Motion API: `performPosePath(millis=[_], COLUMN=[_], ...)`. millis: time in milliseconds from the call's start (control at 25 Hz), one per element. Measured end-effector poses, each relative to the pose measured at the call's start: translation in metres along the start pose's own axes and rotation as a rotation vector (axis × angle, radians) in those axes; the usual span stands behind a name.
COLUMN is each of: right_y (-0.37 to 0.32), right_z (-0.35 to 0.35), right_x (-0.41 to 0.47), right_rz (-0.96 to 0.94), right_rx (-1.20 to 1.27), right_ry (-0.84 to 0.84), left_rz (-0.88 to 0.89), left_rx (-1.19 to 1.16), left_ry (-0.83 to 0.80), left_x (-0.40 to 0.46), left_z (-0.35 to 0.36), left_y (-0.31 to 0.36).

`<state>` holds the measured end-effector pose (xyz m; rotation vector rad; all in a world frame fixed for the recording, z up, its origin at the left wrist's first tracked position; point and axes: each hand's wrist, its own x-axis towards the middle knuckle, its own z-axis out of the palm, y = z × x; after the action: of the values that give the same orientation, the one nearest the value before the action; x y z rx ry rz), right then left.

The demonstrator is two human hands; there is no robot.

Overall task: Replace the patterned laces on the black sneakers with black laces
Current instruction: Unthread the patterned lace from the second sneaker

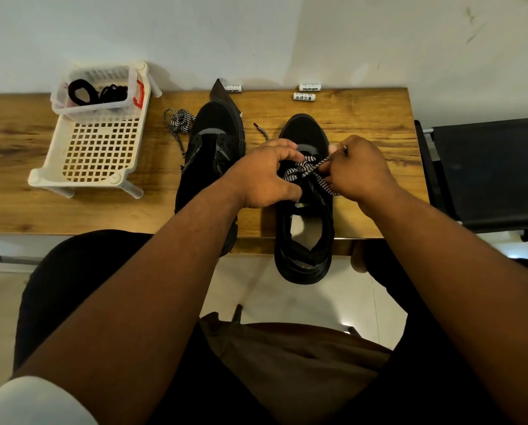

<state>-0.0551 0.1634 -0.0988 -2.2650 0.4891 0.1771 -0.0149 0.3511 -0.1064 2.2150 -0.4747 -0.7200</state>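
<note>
Patterned lace (306,170) between both hands (312,173)

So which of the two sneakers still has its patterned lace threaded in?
The right sneaker, under both hands. The left sneaker shows no lace; a patterned lace lies loose on the table beside it.

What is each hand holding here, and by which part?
Right hand pinches the patterned lace near its free tip. Left hand grips the right sneaker at its eyelets.

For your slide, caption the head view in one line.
Both hands pull the patterned lace from the right sneaker; black laces wait.
</note>
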Motion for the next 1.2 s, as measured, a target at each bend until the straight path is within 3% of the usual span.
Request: performPosePath(millis=[80, 240, 440, 640, 840, 920, 1080, 1200], right_y=[-0.001, -0.005, -0.003, -0.002, -0.001, 0.000, 0.003, 0.002], right_z=[0.000, -0.004, 0.004, -0.006, 0.006, 0.003, -0.002, -0.001], right_x=[0.000, -0.009, -0.006, 0.000, -0.004, -0.002, 0.003, 0.000], right_rz=[0.020, -0.232, -0.187, -0.171, -0.260, -0.185, 0.050, -0.128], right_rx=[0.068, -0.210, -0.335, -0.162, -0.293, -0.249, 0.128, -0.034], right_ry=[0.010, -0.058, -0.118, -0.157, -0.202, -0.171, -0.071, -0.117], left_rz=[-0.002, 0.003, 0.007, 0.006, 0.016, 0.014, 0.009, 0.018], left_rx=[-0.003, -0.018, -0.006, -0.010, -0.035, -0.050, -0.068, -0.078], left_ry=[0.004, 0.010, 0.017, 0.017, 0.022, 0.021, 0.017, 0.014], left_x=[0.000, 0.001, 0.000, 0.000, -0.001, -0.001, 0.000, 0.000], left_z=[0.000, 0.000, 0.001, 0.000, 0.000, 0.000, 0.000, 0.000], left_y=[0.000, -0.001, 0.000, 0.001, 0.001, 0.001, 0.000, -0.002])
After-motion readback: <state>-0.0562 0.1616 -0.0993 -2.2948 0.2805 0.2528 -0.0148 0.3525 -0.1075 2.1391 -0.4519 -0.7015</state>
